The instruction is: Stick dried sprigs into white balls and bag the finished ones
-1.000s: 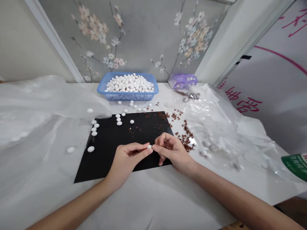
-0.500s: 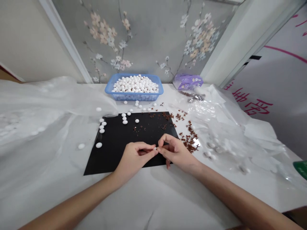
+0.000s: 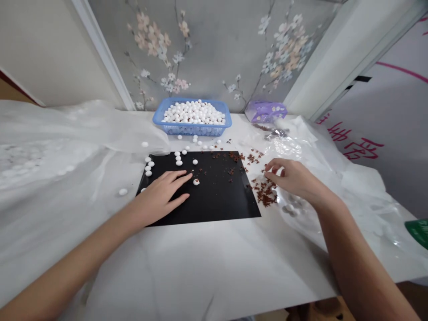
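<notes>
My left hand [image 3: 163, 196] rests over the left part of a black mat [image 3: 217, 200], its fingers spread and nothing held. Just beyond its fingertips lies a white ball [image 3: 196, 182] with a small brown star-shaped piece on its top. My right hand [image 3: 294, 178] is above the right side of the table, thumb and fingertips drawn close in a pinch. Whatever may be between them is too small to make out. Below these fingertips is a pile of brown star-shaped pieces [image 3: 266, 196]. Several plain white balls [image 3: 179, 163] sit on the mat's far left.
At the back stands a blue basket [image 3: 194, 129] full of white balls. A purple packet [image 3: 265, 111] is to its right. Clear plastic bags [image 3: 334, 187] cover the table's right side, and a plastic sheet [image 3: 67, 125] covers the left. A green object [image 3: 417, 232] shows at the right edge.
My hands have parted from their pinch around a small white thing. The left opened and moved left; the right went to the brown pile. A ball with a brown piece now shows on the mat.
</notes>
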A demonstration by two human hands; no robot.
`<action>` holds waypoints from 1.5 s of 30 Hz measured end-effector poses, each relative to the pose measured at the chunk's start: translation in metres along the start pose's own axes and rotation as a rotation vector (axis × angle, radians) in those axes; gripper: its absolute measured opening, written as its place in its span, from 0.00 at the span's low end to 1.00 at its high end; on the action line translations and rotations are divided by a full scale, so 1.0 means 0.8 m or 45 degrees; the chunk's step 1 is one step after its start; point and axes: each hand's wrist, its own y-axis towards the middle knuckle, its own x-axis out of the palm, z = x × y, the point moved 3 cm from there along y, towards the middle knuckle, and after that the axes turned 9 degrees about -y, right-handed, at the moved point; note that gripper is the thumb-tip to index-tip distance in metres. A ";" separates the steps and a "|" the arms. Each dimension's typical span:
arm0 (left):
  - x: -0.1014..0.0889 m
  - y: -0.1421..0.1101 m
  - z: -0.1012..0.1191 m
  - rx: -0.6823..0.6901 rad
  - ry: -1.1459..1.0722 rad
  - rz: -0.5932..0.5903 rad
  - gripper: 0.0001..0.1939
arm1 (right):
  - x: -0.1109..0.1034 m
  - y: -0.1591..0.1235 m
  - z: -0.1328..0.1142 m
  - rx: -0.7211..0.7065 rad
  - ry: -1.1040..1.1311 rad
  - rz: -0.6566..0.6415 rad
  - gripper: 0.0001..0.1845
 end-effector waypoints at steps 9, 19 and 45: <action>-0.048 -0.082 -0.063 -0.486 0.197 0.154 0.23 | 0.009 -0.003 -0.039 -0.217 -0.144 -0.107 0.09; -0.038 -0.095 -0.043 -0.479 0.157 0.255 0.18 | 0.014 -0.002 -0.042 -0.234 -0.101 0.050 0.09; 0.037 -0.026 0.037 -0.532 -1.267 0.314 0.10 | 0.069 -0.054 -0.132 -0.144 1.403 -0.341 0.14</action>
